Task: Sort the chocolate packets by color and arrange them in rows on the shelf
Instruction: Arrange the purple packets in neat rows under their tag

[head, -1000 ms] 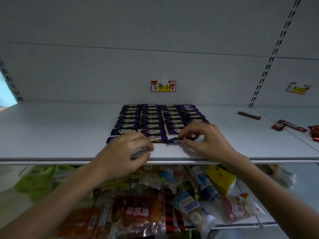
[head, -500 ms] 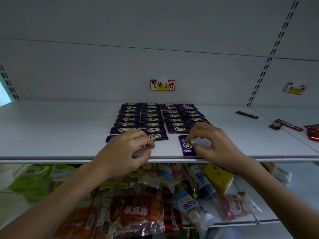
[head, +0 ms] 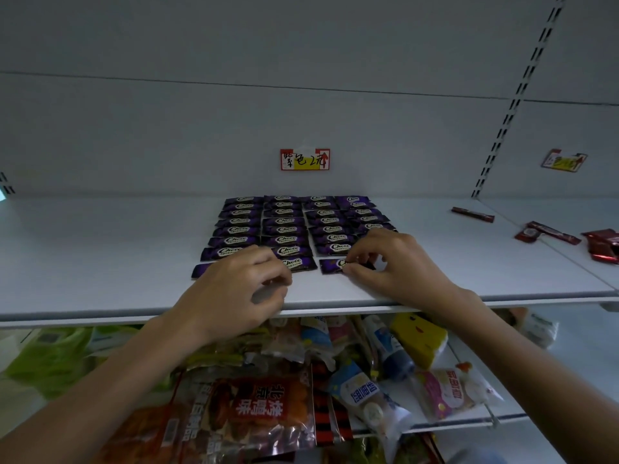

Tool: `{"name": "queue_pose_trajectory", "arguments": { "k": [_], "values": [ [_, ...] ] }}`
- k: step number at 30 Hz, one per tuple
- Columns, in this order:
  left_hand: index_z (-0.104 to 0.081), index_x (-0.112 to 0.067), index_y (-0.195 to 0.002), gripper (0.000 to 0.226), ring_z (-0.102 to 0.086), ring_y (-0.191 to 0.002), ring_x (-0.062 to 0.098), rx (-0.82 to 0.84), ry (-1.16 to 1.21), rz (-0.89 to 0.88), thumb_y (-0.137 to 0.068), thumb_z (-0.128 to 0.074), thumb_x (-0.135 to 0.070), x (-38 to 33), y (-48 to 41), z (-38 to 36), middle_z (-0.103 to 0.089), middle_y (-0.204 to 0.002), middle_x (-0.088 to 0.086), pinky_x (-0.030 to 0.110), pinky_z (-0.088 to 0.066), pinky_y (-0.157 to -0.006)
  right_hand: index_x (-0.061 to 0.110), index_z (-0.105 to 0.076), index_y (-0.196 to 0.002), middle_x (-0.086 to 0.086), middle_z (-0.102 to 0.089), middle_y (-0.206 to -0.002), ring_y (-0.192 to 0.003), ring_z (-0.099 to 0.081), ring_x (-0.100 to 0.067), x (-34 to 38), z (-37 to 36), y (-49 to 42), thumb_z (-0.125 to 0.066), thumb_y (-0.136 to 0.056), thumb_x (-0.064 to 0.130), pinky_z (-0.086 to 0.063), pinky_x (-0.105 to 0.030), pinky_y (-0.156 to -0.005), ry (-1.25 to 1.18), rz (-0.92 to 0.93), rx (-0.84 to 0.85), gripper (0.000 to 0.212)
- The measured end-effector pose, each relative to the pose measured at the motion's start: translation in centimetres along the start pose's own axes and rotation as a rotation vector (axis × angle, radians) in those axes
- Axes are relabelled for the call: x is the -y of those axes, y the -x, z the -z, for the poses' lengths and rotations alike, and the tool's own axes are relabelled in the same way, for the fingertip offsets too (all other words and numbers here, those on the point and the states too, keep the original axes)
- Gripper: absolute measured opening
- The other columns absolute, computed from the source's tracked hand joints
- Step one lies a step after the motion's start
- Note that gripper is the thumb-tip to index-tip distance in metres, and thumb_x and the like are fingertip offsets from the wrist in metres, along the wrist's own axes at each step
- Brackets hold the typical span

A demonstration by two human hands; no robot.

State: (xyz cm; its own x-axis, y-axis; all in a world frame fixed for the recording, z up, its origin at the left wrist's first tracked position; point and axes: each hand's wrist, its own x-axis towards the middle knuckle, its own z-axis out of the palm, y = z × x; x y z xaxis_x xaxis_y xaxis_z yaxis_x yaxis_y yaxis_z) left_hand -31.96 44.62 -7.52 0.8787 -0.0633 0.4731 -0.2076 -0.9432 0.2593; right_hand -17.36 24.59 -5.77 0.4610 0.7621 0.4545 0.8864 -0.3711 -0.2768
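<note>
White shelf (head: 100, 262), front edge: my left hand (head: 231, 296) rested there, fingers curled; whether they held anything, I could not tell. My right hand (head: 398, 262) pinched a purple packet (head: 331, 265) between thumb and fingertips, lying flat, long axis left-right, parallel to the edge. Beyond it, four columns of purple packets (head: 284, 229) lay likewise.

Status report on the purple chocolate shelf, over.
Right hand pinching purple packet, front of third column. Left hand curled by front row, grip unclear. Nothing blocking.
</note>
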Motion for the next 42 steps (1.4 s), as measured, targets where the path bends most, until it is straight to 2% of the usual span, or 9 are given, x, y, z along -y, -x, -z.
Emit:
{"name": "queue_pose_trajectory", "arguments": {
  "k": [3,8,12,16,19,22,31,37,42],
  "values": [
    [-0.065,-0.022,-0.088,0.029,-0.047,-0.085,0.001,0.004,-0.032,-0.008,-0.08,-0.041,-0.036,-0.1,-0.1,-0.2,-0.058,-0.087,-0.011,0.008,-0.036,-0.076,0.018,-0.071,-0.09,0.001,-0.063,-0.083,-0.074,-0.056,-0.011,-0.1,-0.1,0.0,-0.065,-0.082,0.034,-0.05,-0.03,-0.067,-0.026,-0.004,-0.005,0.019],
    [-0.066,-0.023,-0.086,0.025,-0.049,-0.083,0.001,-0.002,-0.05,-0.019,-0.081,-0.044,-0.035,-0.4,-0.3,0.1,-0.058,-0.086,-0.012,0.011,-0.04,-0.07,0.02,-0.07,-0.093,0.005,-0.064,-0.086,-0.076,-0.057,-0.006,-0.6,0.1,-0.2,-0.063,-0.083,0.036,-0.047,-0.019,-0.067,-0.076,0.016,0.007,0.02],
    [-0.067,-0.02,-0.09,0.025,-0.048,-0.084,0.0,-0.023,-0.012,-0.081,-0.083,-0.048,-0.034,-2.1,-3.7,-1.0,-0.059,-0.09,-0.011,0.015,-0.042,-0.069,0.013,-0.069,-0.095,0.002,-0.063,-0.088,-0.071,-0.056,-0.006,-4.0,2.0,-0.7,-0.06,-0.086,0.022,-0.04,-0.01,-0.064,-0.04,-0.105,-0.17,0.016],
    [-0.062,-0.023,-0.11,0.03,-0.047,-0.101,0.0,0.082,0.105,-0.068,-0.086,-0.05,-0.036,-5.6,-10.7,-4.5,-0.052,-0.111,-0.013,0.023,-0.041,-0.086,0.007,-0.063,-0.113,-0.013,-0.062,-0.112,-0.098,-0.059,-0.025,-11.1,5.4,0.6,-0.057,-0.087,0.011,-0.042,-0.025,-0.083,0.117,-0.412,-0.227,0.026],
    [-0.058,-0.022,-0.118,0.03,-0.047,-0.11,0.008,0.199,0.139,-0.104,-0.089,-0.054,-0.032,-8.1,-15.4,-7.7,-0.05,-0.122,-0.007,0.029,-0.039,-0.096,0.012,-0.052,-0.128,-0.011,-0.049,-0.134,-0.121,-0.046,-0.027,-15.3,7.5,3.6,-0.053,-0.089,0.015,-0.037,-0.034,-0.099,0.192,-0.609,-0.14,0.039],
    [-0.054,-0.024,-0.122,0.033,-0.045,-0.116,0.01,0.278,0.141,-0.131,-0.09,-0.053,-0.034,-10.1,-18.4,-10.1,-0.047,-0.129,-0.005,0.023,-0.034,-0.096,0.012,-0.049,-0.13,-0.01,-0.047,-0.137,-0.125,-0.042,-0.026,-17.5,9.0,5.9,-0.051,-0.09,0.02,-0.034,-0.037,-0.103,0.194,-0.687,-0.091,0.041],
    [-0.043,-0.021,-0.133,0.044,-0.034,-0.128,0.016,0.347,0.053,-0.151,-0.092,-0.047,-0.037,-13.6,-23.9,-15.1,-0.037,-0.142,0.0,0.029,-0.03,-0.103,0.004,-0.066,-0.091,-0.01,-0.065,-0.097,-0.092,-0.059,-0.026,-19.4,8.6,6.9,-0.047,-0.091,0.015,-0.048,-0.036,-0.083,0.214,-0.507,-0.11,0.021],
    [-0.028,-0.019,-0.142,0.065,-0.023,-0.137,0.016,0.348,-0.025,-0.14,-0.088,-0.048,-0.049,-15.2,-26.7,-16.9,-0.024,-0.151,0.0,0.03,-0.022,-0.109,0.002,-0.065,-0.104,-0.013,-0.059,-0.116,-0.099,-0.058,-0.025,-19.3,9.5,6.8,-0.056,-0.085,0.004,-0.033,-0.011,-0.077,0.129,-0.509,-0.166,0.021],
    [-0.021,-0.018,-0.145,0.063,-0.02,-0.139,0.016,0.382,-0.084,-0.017,-0.093,-0.037,-0.05,-15.5,-27.4,-18.2,-0.021,-0.153,-0.001,0.038,-0.02,-0.113,0.001,-0.055,-0.121,-0.012,-0.04,-0.139,-0.11,-0.056,-0.024,-21.0,11.6,6.3,-0.069,-0.076,0.001,-0.041,-0.017,-0.089,0.033,-0.626,-0.114,0.047]
  ]
}}
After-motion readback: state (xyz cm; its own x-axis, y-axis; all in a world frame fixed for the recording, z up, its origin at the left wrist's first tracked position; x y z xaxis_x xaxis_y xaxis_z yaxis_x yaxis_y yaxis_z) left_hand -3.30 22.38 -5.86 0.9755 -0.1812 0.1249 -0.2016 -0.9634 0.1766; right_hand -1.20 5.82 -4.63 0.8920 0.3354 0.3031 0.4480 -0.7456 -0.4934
